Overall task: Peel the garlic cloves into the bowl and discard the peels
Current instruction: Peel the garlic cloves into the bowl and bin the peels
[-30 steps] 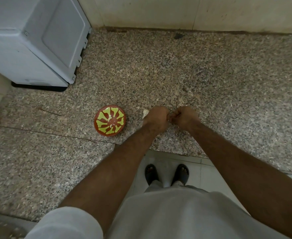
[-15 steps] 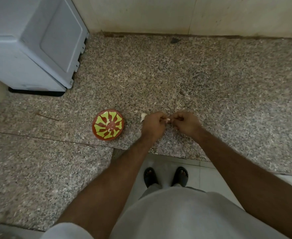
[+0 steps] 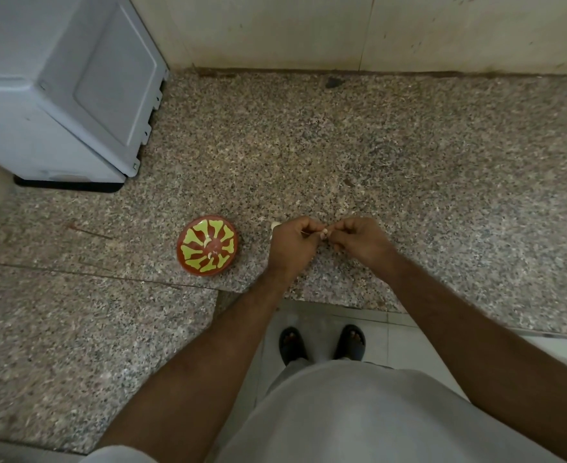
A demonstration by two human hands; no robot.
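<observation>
**Clove now showing between the hands, peeling under way**

Landmark: the round red bowl with yellow petal pattern (image 3: 207, 244) on the speckled granite counter (image 3: 342, 155). A few pale bits lie inside it, too small to identify.

Just right of the bowl, a whitish garlic piece (image 3: 275, 225) lies on the counter, touching the left hand (image 3: 292, 243). A second ago both fists were pressed together and hid the clove; they have since drawn slightly apart.

Further right, the small pale garlic clove (image 3: 324, 233) is pinched between both hands' curled fingertips. The right hand (image 3: 359, 240) grips its far end. Both forearms reach forward, wrists low over the counter. Judgement: skin being pulled off, clove not yet in the bowl.
</observation>
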